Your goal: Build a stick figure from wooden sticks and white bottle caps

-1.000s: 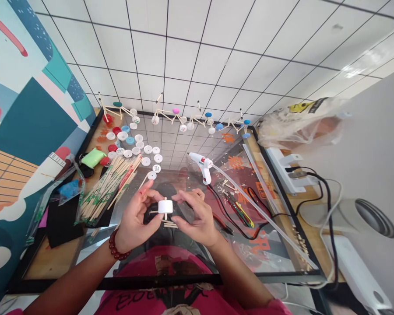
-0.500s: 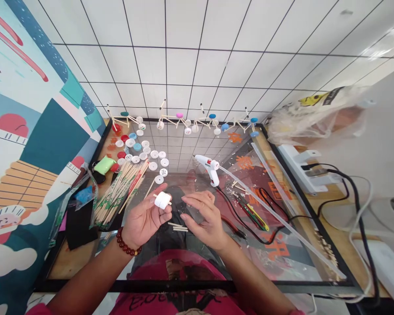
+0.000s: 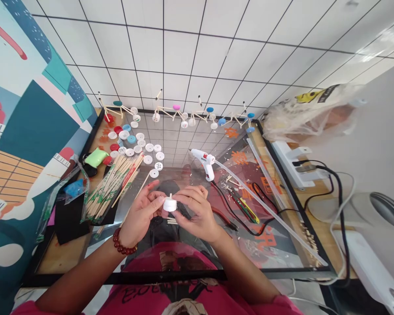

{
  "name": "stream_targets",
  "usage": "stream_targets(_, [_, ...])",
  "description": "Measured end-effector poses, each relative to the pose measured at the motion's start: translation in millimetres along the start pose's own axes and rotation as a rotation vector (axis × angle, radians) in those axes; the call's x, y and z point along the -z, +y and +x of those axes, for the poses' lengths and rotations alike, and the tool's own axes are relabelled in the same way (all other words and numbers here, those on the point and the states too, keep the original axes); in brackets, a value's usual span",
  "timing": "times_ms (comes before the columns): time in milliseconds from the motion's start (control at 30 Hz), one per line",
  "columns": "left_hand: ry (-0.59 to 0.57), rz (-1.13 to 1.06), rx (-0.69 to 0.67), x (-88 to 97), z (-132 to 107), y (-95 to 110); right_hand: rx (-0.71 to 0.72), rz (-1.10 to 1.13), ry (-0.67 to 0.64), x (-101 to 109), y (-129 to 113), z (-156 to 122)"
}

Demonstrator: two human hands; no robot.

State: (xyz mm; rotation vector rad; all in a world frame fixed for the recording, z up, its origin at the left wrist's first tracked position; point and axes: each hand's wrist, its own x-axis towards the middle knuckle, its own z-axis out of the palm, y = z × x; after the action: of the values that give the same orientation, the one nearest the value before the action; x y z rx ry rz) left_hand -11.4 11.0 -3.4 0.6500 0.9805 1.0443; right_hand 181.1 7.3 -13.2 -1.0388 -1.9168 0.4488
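Between both hands is a white bottle-cap piece point(image 3: 170, 204) with a short wooden stick end poking out of its top. It looks like two white caps joined, held upright. My left hand point(image 3: 144, 208), with a red bead bracelet at the wrist, pinches it from the left. The fingertips of my right hand point(image 3: 197, 210) press on its right side. Behind the hands lie a few short wooden sticks point(image 3: 172, 221), partly hidden. Loose white bottle caps point(image 3: 154, 173) are spread beyond my left hand.
A white glue gun point(image 3: 204, 162) with a long glue stick lies right of centre. Bundled wooden sticks point(image 3: 111, 188) are at the left. A utility knife point(image 3: 246, 208) and red-handled pliers point(image 3: 225, 218) lie right. Stick-and-cap figures point(image 3: 166, 109) line the back edge. A power strip point(image 3: 292, 162) stands right.
My right hand has moved left and now touches the cap piece. The piece has turned from lying sideways to upright, its stick end pointing up. The camera view has shifted slightly.
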Motion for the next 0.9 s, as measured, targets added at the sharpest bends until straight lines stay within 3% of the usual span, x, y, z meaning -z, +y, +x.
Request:
stream_targets(167, [-0.038, 0.27, -0.449, 7.4, -4.8, -3.9, -0.106, 0.184, 0.046, 0.0, -0.3, 0.3])
stream_targets(333, [-0.09, 0.376, -0.497, 8.8, -10.3, -7.1, -0.087, 0.193, 0.02, -0.9, -1.1, 0.7])
stream_targets(467, [-0.08, 0.196, -0.355, 4.8, -7.9, -1.8, -0.004, 0.087, 0.018, 1.7, -1.0, 0.8])
stream_targets(667, [0.007, -0.208, 0.226, -3.6, -5.7, 17.4, 0.02, 0.013, 0.068, 3.9, 3.0, -0.8])
stream_targets(733, [0.032, -0.27, 0.352, -5.1, -6.3, 20.0, 0.012, 0.028, 0.066, 2.8, 3.7, -1.3])
stream_targets(800, [0.048, -0.3, 0.406, -5.4, -6.4, 19.5, 0.005, 0.027, 0.068, 1.5, 3.6, -1.6])
stream_targets(900, [0.051, -0.292, 0.362, -5.0, -5.7, 14.7, 0.005, 0.017, 0.073, 0.3, 2.3, -1.7])
